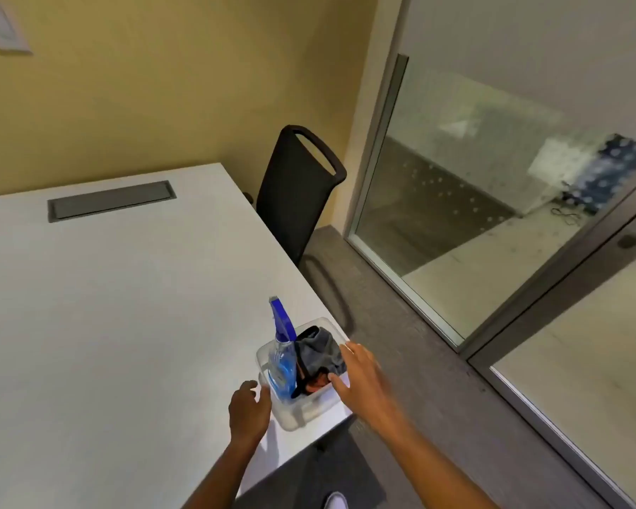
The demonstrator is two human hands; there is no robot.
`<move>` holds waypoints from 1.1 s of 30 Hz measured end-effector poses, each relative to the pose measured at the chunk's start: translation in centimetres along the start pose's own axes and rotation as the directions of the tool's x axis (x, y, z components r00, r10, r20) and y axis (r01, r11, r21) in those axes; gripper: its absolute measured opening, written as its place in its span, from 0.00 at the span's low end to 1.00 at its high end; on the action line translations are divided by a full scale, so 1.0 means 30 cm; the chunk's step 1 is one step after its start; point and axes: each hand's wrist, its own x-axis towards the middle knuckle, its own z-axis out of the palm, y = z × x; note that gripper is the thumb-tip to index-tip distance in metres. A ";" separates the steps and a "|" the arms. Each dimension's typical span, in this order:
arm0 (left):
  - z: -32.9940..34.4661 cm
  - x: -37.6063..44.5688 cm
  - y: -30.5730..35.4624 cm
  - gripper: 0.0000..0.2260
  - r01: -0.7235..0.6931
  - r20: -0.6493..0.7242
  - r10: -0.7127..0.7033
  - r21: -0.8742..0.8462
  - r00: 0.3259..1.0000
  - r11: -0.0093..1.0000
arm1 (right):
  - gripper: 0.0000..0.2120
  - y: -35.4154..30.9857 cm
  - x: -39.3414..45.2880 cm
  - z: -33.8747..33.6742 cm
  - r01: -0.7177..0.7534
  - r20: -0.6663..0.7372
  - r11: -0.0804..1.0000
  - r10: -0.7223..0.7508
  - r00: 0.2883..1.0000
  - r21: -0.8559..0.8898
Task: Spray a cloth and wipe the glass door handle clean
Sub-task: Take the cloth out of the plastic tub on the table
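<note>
Head view: I'm looking down at a white table [107,306] that fills the left half of the frame. Near its lower right corner sits a clear tub [302,409]. In the tub a spray bottle [282,358] stands upright at the left, blue liquid below and a blue trigger head on top; a grey cloth [322,352] is bunched at the right, with something dark and reddish under it that I can't identify.

My left hand [248,407] is at the tub's left wall, fingers loosely curled, holding nothing; I can't tell whether it touches the plastic. My right hand [360,376] is open with fingers spread, at the tub's right rim just beside the cloth, gripping nothing.

A black chair [294,192] stands at the table's far right edge, frame centre. Glass panels in grey frames fill the right side; at the far right edge a small round metal fitting [628,239] shows on the door frame, too blurred to make out as the handle.
</note>
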 end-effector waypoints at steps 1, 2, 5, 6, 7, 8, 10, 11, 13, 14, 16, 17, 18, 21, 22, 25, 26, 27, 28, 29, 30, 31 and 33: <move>0.004 0.000 0.002 0.18 0.017 0.002 -0.017 0.000 1.000 1.000 | 0.33 -0.002 0.018 0.006 0.011 0.005 1.000 -0.011 1.000 0.005; 0.013 0.007 0.007 0.18 0.043 -0.001 -0.043 -0.001 0.999 0.999 | 0.33 -0.001 0.048 0.011 0.009 0.023 1.000 -0.009 1.000 0.008; 0.042 0.022 0.014 0.17 0.093 -0.008 -0.092 0.018 0.996 0.996 | 0.33 0.003 0.143 0.041 0.024 0.101 0.999 -0.021 0.995 -0.022; 0.055 0.031 0.017 0.17 0.101 -0.016 -0.101 0.021 0.995 0.995 | 0.33 0.004 0.173 0.052 0.037 0.126 0.998 -0.032 0.991 -0.043; 0.065 0.039 0.020 0.16 0.102 -0.030 -0.102 0.025 0.994 0.994 | 0.33 0.007 0.204 0.067 0.049 0.148 0.997 -0.040 0.988 -0.062; 0.072 0.046 0.025 0.15 0.103 -0.047 -0.101 0.025 0.994 0.994 | 0.34 0.011 0.234 0.080 0.061 0.165 0.995 -0.046 0.985 -0.082; 0.087 0.052 0.025 0.13 0.104 -0.080 -0.102 0.026 0.992 0.994 | 0.36 0.013 0.279 0.107 0.073 0.197 0.991 -0.049 0.979 -0.114; 0.092 0.057 0.025 0.12 0.110 -0.099 -0.107 0.024 0.989 0.994 | 0.37 0.013 0.298 0.123 0.080 0.217 0.989 -0.051 0.975 -0.128; 0.100 0.063 0.024 0.10 0.123 -0.127 -0.120 0.013 0.985 0.992 | 0.41 0.016 0.325 0.158 0.085 0.259 0.987 -0.047 0.965 -0.139; 0.103 0.065 0.024 0.10 0.128 -0.134 -0.126 0.009 0.983 0.992 | 0.43 0.017 0.333 0.174 0.082 0.276 0.986 -0.039 0.960 -0.145; 0.112 0.073 0.020 0.09 0.142 -0.153 -0.140 0.003 0.978 0.990 | 0.48 0.021 0.352 0.203 0.083 0.310 0.983 -0.028 0.950 -0.166; 0.116 0.074 0.017 0.09 0.145 -0.163 -0.144 -0.003 0.976 0.989 | 0.50 0.022 0.360 0.213 0.088 0.320 0.979 -0.025 0.947 -0.183; 0.120 0.075 0.017 0.09 0.148 -0.172 -0.147 -0.007 0.974 0.989 | 0.52 0.021 0.369 0.222 0.092 0.328 0.976 -0.022 0.944 -0.198; 0.130 0.073 0.009 0.08 0.143 -0.190 -0.144 -0.023 0.971 0.990 | 0.54 0.017 0.386 0.240 0.107 0.328 0.963 -0.020 0.944 -0.247; 0.134 0.072 0.009 0.08 0.142 -0.199 -0.145 -0.029 0.969 0.989 | 0.54 0.017 0.390 0.247 0.107 0.327 0.959 -0.016 0.945 -0.263; 0.140 0.073 0.005 0.08 0.150 -0.214 -0.158 -0.051 0.964 0.987 | 0.55 0.008 0.394 0.263 0.113 0.338 0.935 0.008 0.941 -0.337; 0.143 0.074 0.003 0.07 0.152 -0.217 -0.160 -0.056 0.963 0.987 | 0.54 0.002 0.394 0.266 0.115 0.347 0.925 0.020 0.938 -0.363; 0.144 0.075 0.001 0.07 0.151 -0.220 -0.161 -0.060 0.962 0.987 | 0.53 -0.006 0.394 0.268 0.113 0.353 0.916 0.032 0.935 -0.384; 0.145 0.074 0.000 0.07 0.150 -0.223 -0.160 -0.062 0.962 0.987 | 0.51 -0.015 0.394 0.269 0.111 0.358 0.909 0.044 0.933 -0.402; 0.147 0.073 -0.001 0.07 0.148 -0.227 -0.158 -0.062 0.961 0.987 | 0.48 -0.024 0.391 0.270 0.109 0.358 0.902 0.053 0.932 -0.417; 0.148 0.072 -0.001 0.08 0.146 -0.233 -0.158 -0.066 0.959 0.987 | 0.45 -0.032 0.388 0.271 0.108 0.356 0.897 0.057 0.933 -0.428; 0.149 0.070 -0.001 0.08 0.143 -0.239 -0.157 -0.072 0.958 0.987 | 0.43 -0.038 0.385 0.273 0.106 0.352 0.896 0.059 0.934 -0.432; 0.150 0.065 0.004 0.09 0.141 -0.250 -0.155 -0.073 0.956 0.987 | 0.37 -0.043 0.383 0.274 0.106 0.348 0.900 0.053 0.936 -0.423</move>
